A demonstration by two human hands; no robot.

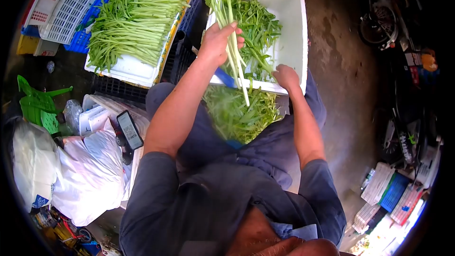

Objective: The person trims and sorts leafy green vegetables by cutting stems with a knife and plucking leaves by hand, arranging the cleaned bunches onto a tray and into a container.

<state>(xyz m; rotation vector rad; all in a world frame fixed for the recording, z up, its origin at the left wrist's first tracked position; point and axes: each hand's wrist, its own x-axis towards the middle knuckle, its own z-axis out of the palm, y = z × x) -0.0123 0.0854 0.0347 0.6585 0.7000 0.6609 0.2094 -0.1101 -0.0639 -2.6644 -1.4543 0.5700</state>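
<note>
My left hand (219, 45) is closed around a small bunch of water spinach stalks (232, 52), held over the white foam box (297, 23). The leafy tops point away from me, and the pale cut ends hang past the near rim. At the box's near right, my right hand (287, 77) has its fingers drawn together at the end of a green stem; the fingertips are partly hidden. Loose leafy greens (256, 23) lie inside the box. Below the rim, between my legs, sits another heap of greens (241, 114), partly blurred.
Left of the box, a foam tray (128, 68) carries neatly laid stalks (137, 23) on a black crate (118, 87). Plastic baskets (71, 14) stand behind. A phone (129, 129), white bags (90, 175) and a green plastic item (40, 102) are at left. Bicycles or motorbikes (381, 23) stand at right.
</note>
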